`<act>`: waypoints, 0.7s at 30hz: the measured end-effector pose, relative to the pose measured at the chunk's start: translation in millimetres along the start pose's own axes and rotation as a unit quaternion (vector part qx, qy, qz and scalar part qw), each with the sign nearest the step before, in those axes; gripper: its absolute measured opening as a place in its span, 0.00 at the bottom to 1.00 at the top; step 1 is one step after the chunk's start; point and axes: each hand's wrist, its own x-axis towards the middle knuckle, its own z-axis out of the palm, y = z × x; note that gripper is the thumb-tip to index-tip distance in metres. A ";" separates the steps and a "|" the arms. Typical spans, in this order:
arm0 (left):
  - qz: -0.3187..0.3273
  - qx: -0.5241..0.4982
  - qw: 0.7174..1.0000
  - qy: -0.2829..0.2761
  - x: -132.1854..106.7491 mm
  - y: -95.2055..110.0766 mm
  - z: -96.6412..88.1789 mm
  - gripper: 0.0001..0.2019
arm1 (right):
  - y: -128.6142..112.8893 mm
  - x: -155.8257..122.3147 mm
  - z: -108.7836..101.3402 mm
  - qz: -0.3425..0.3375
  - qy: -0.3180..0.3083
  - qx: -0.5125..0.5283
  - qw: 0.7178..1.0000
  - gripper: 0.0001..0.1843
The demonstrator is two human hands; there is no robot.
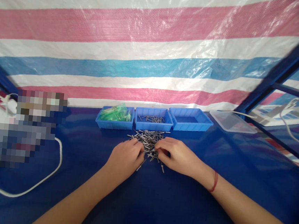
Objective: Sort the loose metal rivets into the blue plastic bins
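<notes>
A loose heap of silvery pop rivets (149, 140) lies on the blue tabletop, in front of the bins. At the heap's left edge is my left hand (128, 155), its fingers curled and thumb pressed in; whatever they hold is hidden. My right hand (175, 154) reaches in from the right, thumb and forefinger brought together among the rivets. What sits between those fingertips is too small to make out. Behind the heap, the middle blue bin (153, 126) contains several more rivets.
The left blue bin (114, 124) holds green plastic packaging (116, 113). The right blue bin (190, 126) stands beside a translucent lid (232, 122). A white cable (61, 153) loops across the table's left side near a blurred area. Striped sheeting (143, 66) hangs behind.
</notes>
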 end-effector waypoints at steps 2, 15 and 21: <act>0.003 -0.010 1.000 0.020 -0.2 -1.8 -0.1 0.08 | -1.2 0.6 0.5 -0.001 0.016 0.010 1.000 0.07; -0.037 -0.401 0.910 0.102 6.7 1.9 2.6 0.07 | -7.8 2.1 2.3 0.008 0.069 0.136 0.988 0.08; -0.063 -0.480 0.867 0.119 7.2 5.5 10.4 0.08 | -11.6 2.0 5.4 0.050 0.100 0.186 0.976 0.08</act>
